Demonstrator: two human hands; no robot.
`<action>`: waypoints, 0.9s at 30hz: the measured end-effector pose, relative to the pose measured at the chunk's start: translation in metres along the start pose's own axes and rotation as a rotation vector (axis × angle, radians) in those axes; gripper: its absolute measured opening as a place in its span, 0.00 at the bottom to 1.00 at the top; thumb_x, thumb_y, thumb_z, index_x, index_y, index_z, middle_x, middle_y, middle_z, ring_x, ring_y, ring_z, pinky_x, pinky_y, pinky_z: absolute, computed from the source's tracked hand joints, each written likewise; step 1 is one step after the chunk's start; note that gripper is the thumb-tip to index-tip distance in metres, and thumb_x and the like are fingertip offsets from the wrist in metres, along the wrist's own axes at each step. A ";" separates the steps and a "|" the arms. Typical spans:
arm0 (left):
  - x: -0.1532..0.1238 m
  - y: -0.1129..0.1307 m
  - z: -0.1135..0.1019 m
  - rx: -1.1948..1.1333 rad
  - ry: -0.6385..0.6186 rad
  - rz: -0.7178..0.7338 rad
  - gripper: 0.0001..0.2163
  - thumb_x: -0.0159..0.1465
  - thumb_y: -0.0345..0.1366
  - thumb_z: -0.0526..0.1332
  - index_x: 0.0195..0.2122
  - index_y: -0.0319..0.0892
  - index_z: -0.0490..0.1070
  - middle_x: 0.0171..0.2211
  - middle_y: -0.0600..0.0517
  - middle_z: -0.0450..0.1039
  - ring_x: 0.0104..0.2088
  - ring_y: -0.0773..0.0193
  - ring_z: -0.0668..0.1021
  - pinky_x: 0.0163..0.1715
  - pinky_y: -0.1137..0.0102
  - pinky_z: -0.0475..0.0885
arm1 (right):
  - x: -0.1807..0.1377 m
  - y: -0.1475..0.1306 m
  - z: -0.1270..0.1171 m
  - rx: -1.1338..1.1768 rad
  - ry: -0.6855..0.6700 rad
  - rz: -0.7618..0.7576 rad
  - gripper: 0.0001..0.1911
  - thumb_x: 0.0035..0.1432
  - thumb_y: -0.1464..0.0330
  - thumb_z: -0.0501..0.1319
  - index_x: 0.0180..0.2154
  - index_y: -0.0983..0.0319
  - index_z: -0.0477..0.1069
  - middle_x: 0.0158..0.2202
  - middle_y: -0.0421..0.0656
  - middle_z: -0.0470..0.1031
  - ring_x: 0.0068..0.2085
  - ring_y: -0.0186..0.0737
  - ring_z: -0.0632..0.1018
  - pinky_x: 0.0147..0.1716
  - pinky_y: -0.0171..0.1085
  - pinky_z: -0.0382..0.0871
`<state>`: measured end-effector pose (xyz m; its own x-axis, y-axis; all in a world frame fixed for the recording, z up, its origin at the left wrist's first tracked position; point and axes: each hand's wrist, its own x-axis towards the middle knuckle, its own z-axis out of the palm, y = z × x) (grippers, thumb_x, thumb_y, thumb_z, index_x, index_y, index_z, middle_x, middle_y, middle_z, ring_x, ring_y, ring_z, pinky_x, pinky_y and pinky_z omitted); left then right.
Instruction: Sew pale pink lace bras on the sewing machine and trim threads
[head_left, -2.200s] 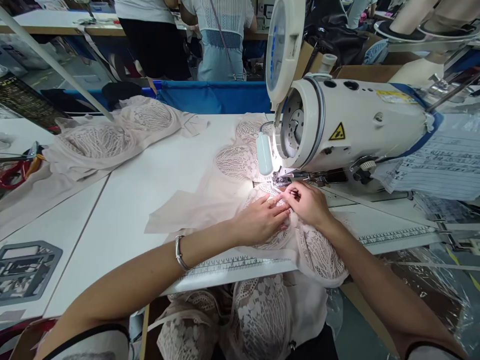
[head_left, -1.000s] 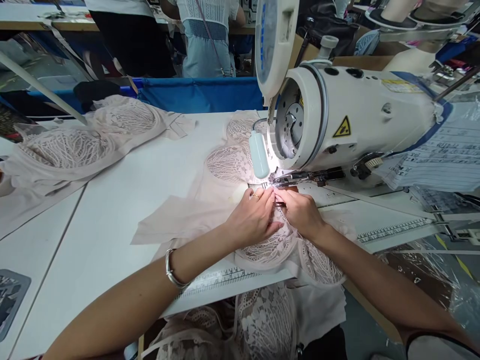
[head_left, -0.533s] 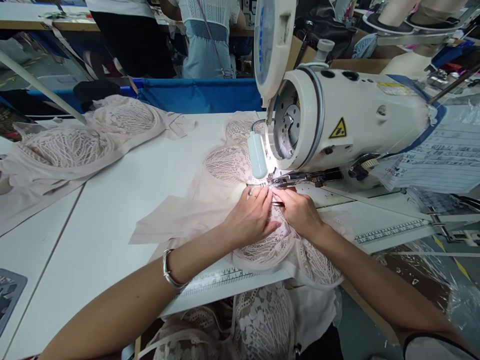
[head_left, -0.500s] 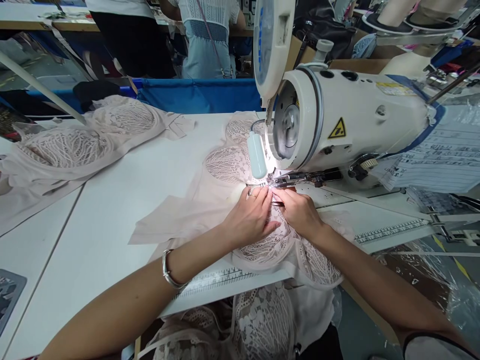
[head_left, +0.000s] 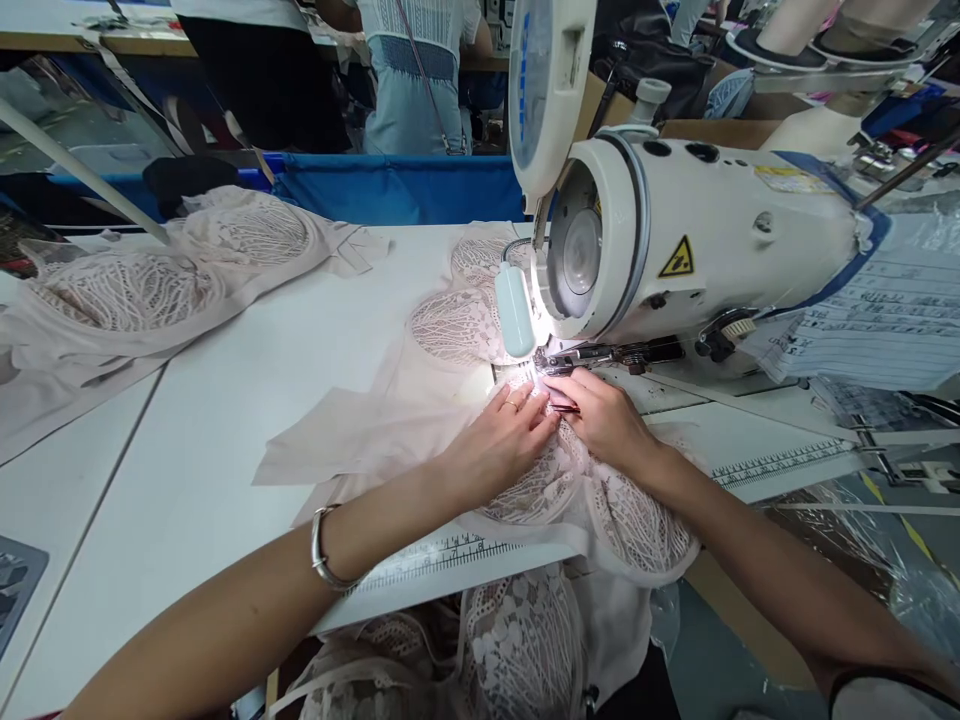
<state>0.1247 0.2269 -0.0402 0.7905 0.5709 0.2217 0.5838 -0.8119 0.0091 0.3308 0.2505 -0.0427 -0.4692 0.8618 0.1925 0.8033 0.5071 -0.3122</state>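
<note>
A pale pink lace bra piece [head_left: 450, 330] lies under the head of a white sewing machine [head_left: 705, 235], lit by the machine's small lamp [head_left: 516, 310]. My left hand [head_left: 499, 440] presses flat on the lace just in front of the needle, fingers stretched out. My right hand [head_left: 604, 420] is beside it, fingers curled and pinching a thin dark tool [head_left: 562, 402] against the fabric near the presser foot [head_left: 541, 366]. The two hands touch at the fingertips. More lace hangs off the table edge into my lap [head_left: 517, 640].
A second pile of pink lace garments [head_left: 150, 290] lies at the far left of the white table [head_left: 225, 420]. Printed rulers [head_left: 450, 555] run along the front edge. Paper sheets [head_left: 877, 320] lie right of the machine. People stand beyond a blue bin [head_left: 405, 190].
Both hands have slid slightly back toward me with the lace, and the left hand's fingers have flattened. The machine's handwheel looks blurred now, as if spinning.
</note>
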 end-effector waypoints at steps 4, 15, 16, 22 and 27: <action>0.000 -0.014 0.001 -0.096 0.020 0.007 0.14 0.71 0.24 0.53 0.54 0.35 0.73 0.58 0.38 0.73 0.63 0.46 0.72 0.60 0.49 0.70 | 0.005 -0.001 0.001 -0.076 0.008 -0.025 0.21 0.61 0.77 0.54 0.52 0.61 0.75 0.43 0.48 0.77 0.39 0.42 0.78 0.38 0.36 0.71; 0.001 -0.037 -0.006 -0.197 0.068 0.017 0.15 0.72 0.36 0.53 0.48 0.33 0.76 0.51 0.37 0.76 0.56 0.48 0.75 0.59 0.51 0.70 | 0.012 -0.012 -0.010 -0.119 0.045 0.010 0.12 0.64 0.75 0.55 0.38 0.59 0.77 0.41 0.44 0.80 0.37 0.41 0.76 0.33 0.37 0.63; 0.002 -0.034 -0.007 -0.176 0.065 0.018 0.16 0.72 0.39 0.54 0.47 0.32 0.76 0.51 0.36 0.76 0.56 0.46 0.75 0.57 0.51 0.71 | 0.004 -0.015 -0.013 -0.133 0.065 0.032 0.11 0.66 0.73 0.55 0.38 0.59 0.76 0.40 0.44 0.79 0.37 0.41 0.76 0.32 0.37 0.62; 0.002 -0.018 -0.005 -0.085 0.033 0.094 0.14 0.73 0.33 0.50 0.50 0.36 0.73 0.49 0.39 0.76 0.47 0.53 0.77 0.47 0.58 0.72 | -0.055 -0.029 -0.014 -0.226 0.096 0.137 0.16 0.70 0.58 0.55 0.32 0.59 0.69 0.36 0.43 0.72 0.28 0.37 0.70 0.24 0.36 0.55; 0.001 -0.015 -0.003 -0.078 0.041 0.096 0.15 0.74 0.40 0.52 0.49 0.36 0.74 0.49 0.39 0.77 0.50 0.50 0.77 0.49 0.56 0.71 | -0.063 -0.011 -0.006 -0.257 0.159 -0.047 0.18 0.70 0.64 0.55 0.25 0.59 0.65 0.25 0.42 0.72 0.27 0.37 0.71 0.28 0.36 0.57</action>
<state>0.1159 0.2392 -0.0370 0.8330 0.4859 0.2646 0.4882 -0.8705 0.0618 0.3539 0.1902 -0.0458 -0.4612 0.8151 0.3505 0.8581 0.5102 -0.0574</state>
